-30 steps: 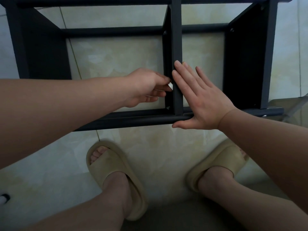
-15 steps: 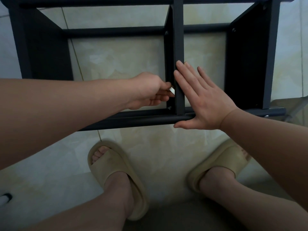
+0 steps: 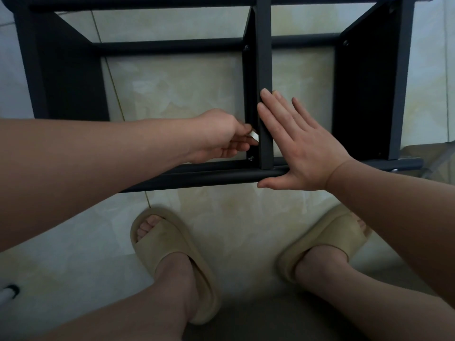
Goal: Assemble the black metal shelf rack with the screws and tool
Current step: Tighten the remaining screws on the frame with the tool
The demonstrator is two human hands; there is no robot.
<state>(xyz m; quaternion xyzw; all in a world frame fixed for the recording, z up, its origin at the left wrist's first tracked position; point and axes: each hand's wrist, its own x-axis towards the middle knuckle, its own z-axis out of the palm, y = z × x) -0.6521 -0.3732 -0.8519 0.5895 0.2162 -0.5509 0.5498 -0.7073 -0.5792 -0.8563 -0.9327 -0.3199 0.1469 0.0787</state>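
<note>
The black metal shelf rack [image 3: 369,99] lies on its side on the tiled floor, open frame towards me. Its middle divider [image 3: 264,57] runs from the far rail to the near rail [image 3: 209,177]. My left hand [image 3: 221,136] reaches inside the left bay and pinches a small silver tool [image 3: 254,136] against the divider's left face, just above a screw [image 3: 251,158] near the lower corner. My right hand [image 3: 295,146] lies flat with straight fingers against the divider's right side, its thumb along the near rail. Other screw heads [image 3: 245,48] show at the divider's far end.
My two feet in beige slippers [image 3: 170,247] [image 3: 327,239] stand on the pale floor tiles just in front of the rack. A clear plastic sheet [image 3: 433,158] lies at the right edge. A small white and black object [image 3: 8,292] sits at the lower left edge.
My left hand has shifted slightly lower along the divider and the silver tool shows more clearly. My right hand keeps its flat press on the divider.
</note>
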